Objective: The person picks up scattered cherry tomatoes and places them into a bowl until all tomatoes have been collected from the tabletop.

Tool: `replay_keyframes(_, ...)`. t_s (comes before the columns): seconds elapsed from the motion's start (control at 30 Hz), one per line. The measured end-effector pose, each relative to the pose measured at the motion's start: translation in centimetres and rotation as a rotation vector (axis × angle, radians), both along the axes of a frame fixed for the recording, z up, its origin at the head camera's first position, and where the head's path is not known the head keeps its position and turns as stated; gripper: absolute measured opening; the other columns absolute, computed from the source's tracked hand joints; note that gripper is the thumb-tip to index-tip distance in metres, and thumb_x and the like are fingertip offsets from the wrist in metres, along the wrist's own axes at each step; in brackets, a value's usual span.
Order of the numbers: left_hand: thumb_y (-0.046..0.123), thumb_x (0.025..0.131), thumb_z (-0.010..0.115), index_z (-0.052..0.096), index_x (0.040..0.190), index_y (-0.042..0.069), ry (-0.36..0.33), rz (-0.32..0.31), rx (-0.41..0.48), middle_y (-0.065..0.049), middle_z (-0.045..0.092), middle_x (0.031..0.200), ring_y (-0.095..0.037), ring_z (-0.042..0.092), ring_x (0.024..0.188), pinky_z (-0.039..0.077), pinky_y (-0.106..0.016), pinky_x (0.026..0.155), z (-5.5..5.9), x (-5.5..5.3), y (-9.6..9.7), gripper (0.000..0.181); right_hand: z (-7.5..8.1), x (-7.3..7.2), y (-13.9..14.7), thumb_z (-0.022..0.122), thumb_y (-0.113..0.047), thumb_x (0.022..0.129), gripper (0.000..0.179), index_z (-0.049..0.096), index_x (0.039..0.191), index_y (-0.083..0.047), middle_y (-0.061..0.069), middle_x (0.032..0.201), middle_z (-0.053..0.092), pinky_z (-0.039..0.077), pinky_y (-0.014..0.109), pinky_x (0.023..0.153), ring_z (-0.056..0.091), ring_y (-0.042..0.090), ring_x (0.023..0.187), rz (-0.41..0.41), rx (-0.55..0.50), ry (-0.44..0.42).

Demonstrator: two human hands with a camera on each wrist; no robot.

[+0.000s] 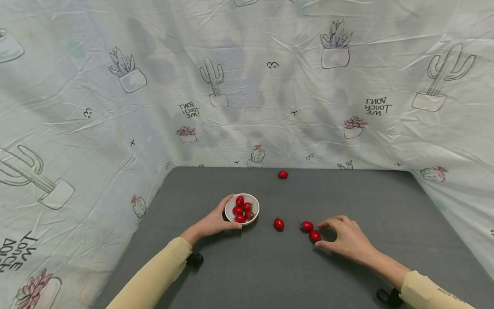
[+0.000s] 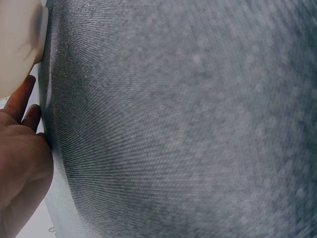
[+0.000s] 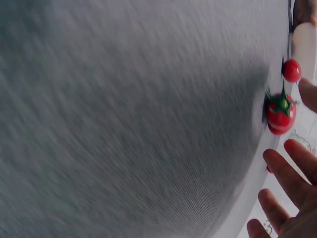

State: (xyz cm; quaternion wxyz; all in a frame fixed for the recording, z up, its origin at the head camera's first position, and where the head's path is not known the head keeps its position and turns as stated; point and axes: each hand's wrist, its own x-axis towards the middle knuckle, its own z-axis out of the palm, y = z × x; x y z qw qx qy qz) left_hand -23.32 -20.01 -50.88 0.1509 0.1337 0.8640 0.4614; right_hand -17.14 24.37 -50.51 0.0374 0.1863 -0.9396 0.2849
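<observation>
My left hand grips a small white bowl from its left, thumb along the near side and fingers round the far side. Inside lie several red cherry tomatoes. The left wrist view has only the bowl's pale outer side above the fingers. To the right, my right hand reaches low over the cloth, thumb and forefinger spread apart. Right at its fingertips are a cherry tomato and a nearer one, lying together. In the right wrist view, a green-stemmed tomato sits beside the thumb and fingers.
A single cherry tomato lies between bowl and right hand. Another is near the back edge of the dark grey table. A printed white curtain hangs behind and along the sides.
</observation>
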Motion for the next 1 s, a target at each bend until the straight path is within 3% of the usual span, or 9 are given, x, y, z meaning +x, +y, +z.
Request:
replay_keyframes(0.53, 0.043, 0.081, 0.088, 0.017, 0.164, 0.029, -0.011, 0.004, 0.015, -0.005, 0.025, 0.164, -0.026, 0.030, 0.147, 0.029, -0.055, 0.115, -0.2, -0.1, -0.2, 0.110, -0.7, 1.0, -1.1, 0.089, -0.042, 0.079, 0.041, 0.078, 0.112, -0.022, -0.011, 0.101, 0.072, 0.040, 0.060, 0.093, 0.058, 0.030, 0.114, -0.035, -0.017, 0.038)
replay_keyframes(1.0, 0.039, 0.082, 0.088, 0.017, 0.164, 0.028, -0.006, -0.002, 0.026, -0.006, 0.025, 0.165, -0.028, 0.031, 0.147, 0.029, -0.056, 0.114, -0.1, 0.0, -0.2, 0.109, -1.2, 1.3, -1.4, 0.090, -0.026, 0.080, 0.030, 0.081, 0.109, -0.021, -0.008, 0.101, 0.072, 0.042, 0.057, 0.091, 0.060, 0.025, 0.107, -0.038, -0.057, 0.097)
